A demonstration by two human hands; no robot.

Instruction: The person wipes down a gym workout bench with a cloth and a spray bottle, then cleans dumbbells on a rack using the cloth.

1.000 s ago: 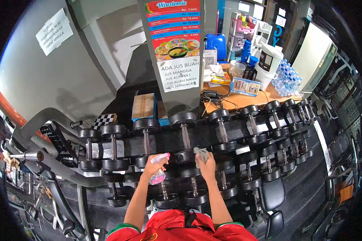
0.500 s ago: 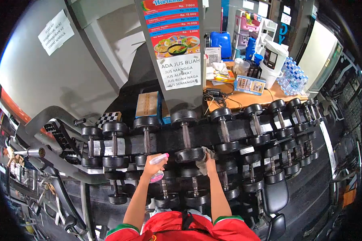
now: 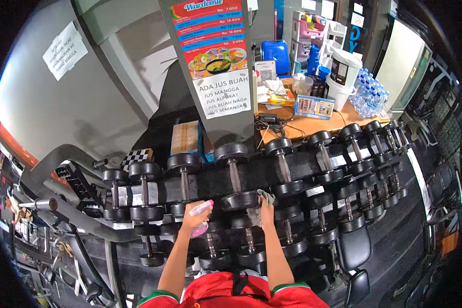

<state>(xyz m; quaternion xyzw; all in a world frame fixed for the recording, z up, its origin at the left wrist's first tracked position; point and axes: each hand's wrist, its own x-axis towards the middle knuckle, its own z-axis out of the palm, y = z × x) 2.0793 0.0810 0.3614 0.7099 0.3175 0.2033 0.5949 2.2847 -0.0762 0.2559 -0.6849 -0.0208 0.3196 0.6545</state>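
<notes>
My left hand is wrapped round a spray bottle with a pink-and-white nozzle, held in front of the dumbbell rack. In my right hand is a crumpled grey cloth, close by the near head of a large black dumbbell on the upper tier. Whether the cloth presses on that head I cannot tell. Another upper-tier dumbbell lies just beyond the bottle. Below my hands, a lower-tier dumbbell is partly hidden by the upper row.
Beyond the rack stand a pillar with a menu sign and a wooden desk bearing a white bucket and water bottles. Gym machines are at left; a black padded bench is at lower right.
The cloth has shifted slightly down along the dumbbell head and shows more to the left of my right hand. My left hand still holds the bottle. The whole view has shifted a little.
</notes>
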